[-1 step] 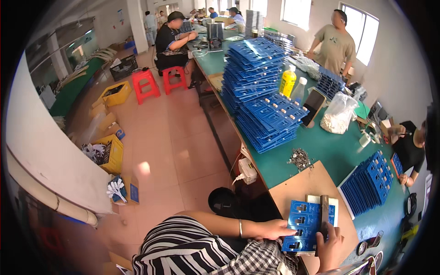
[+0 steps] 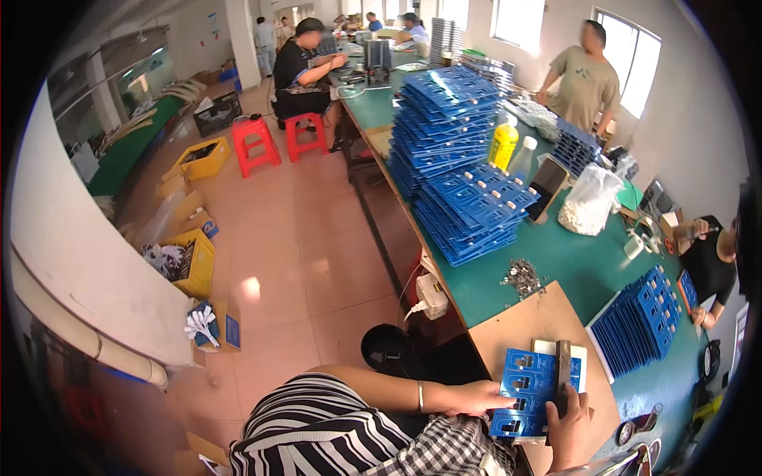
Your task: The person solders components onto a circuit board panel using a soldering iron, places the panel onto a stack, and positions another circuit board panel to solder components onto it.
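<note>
A blue circuit board panel [image 2: 530, 387] with small dark parts lies on a pale block [image 2: 548, 347], over a brown board [image 2: 508, 317] at the table's near edge. My left hand [image 2: 476, 397] comes from the left and is closed on the panel's left edge, thumb on top. Across the panel's right part stands a dark flat bar [image 2: 563, 363]. My right hand [image 2: 570, 426] has its fingers closed round the lower end of this bar. The pale block is mostly hidden beneath the panel.
Small metal pieces [image 2: 522, 278] lie beyond the brown board. A tall stack of blue panels [image 2: 448, 119] stands behind, another stack [image 2: 635, 321] to the right. A bag of white parts [image 2: 591, 200], a phone [image 2: 548, 186] and bottles are farther back. A co-worker [image 2: 710, 262] sits at the right.
</note>
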A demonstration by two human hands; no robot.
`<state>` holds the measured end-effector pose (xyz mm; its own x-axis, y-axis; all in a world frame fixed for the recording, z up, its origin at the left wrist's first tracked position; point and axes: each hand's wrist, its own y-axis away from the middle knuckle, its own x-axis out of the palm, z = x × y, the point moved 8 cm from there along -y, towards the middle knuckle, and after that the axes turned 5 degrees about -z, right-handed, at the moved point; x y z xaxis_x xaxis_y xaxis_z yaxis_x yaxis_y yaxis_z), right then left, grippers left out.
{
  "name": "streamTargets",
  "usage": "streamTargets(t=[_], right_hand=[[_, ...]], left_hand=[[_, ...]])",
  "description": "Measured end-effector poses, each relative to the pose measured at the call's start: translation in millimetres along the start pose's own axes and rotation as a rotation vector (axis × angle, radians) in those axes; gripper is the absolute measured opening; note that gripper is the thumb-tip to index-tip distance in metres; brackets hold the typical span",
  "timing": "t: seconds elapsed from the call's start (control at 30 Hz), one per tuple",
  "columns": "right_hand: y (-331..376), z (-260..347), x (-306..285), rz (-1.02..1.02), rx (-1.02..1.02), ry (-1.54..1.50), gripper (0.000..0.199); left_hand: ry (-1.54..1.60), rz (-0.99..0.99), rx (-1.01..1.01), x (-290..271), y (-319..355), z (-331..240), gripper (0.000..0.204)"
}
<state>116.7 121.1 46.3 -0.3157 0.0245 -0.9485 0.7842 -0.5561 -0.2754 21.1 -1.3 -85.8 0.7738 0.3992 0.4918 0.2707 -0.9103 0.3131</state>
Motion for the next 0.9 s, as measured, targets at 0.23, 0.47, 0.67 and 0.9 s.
streamTargets(t=[0.23, 0.47, 0.67, 0.9], right_hand=[[-16, 2, 15, 0.04, 0.012, 0.049, 0.055], [-18, 1, 20, 0.037, 0.05, -0.029, 0.053], [-14, -15, 23, 0.005, -0.003, -0.162, 0.047], [65, -102, 3, -0.19, 0.224, -0.391, 0.049]], left_hand=[[-0.07, 0.117, -0.113, -1, 0, 6, 0.036], [-0.024, 0.129, -0.077, 7, -3, -2, 0.024], [-0.004, 0.06, -0.05, 6, -16, 10, 0.023], [0.01, 0.099, -0.11, 6, -15, 12, 0.032]])
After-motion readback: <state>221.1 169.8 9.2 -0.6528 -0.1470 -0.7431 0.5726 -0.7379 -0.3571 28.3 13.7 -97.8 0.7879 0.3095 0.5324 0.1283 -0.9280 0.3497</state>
